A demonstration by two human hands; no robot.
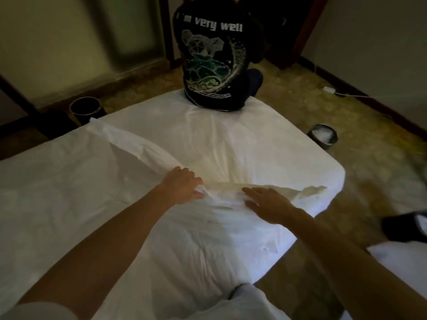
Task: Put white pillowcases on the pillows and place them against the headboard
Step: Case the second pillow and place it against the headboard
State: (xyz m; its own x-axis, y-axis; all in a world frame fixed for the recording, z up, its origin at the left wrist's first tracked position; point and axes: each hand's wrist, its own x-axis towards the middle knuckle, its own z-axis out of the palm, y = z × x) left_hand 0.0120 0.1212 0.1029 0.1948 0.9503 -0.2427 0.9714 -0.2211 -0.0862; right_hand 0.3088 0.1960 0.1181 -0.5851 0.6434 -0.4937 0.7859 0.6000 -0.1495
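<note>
A white pillow point(196, 245) lies on the white bed point(265, 139) right in front of me. A white pillowcase point(138, 148) stretches from the pillow's far end toward the back left, its opening edge running across under my hands. My left hand point(182, 184) is closed on a bunch of the pillowcase's edge at the pillow's far end. Just to the right, my right hand point(268, 204) rests flat on the cloth with fingers spread. The headboard is not in view.
A person in a dark printed shirt point(212, 61) sits on the bed's far corner, back to me. A dark bin point(85, 110) stands on the floor at back left, a metal bin point(323, 136) at right. A white cable point(346, 94) crosses the carpet.
</note>
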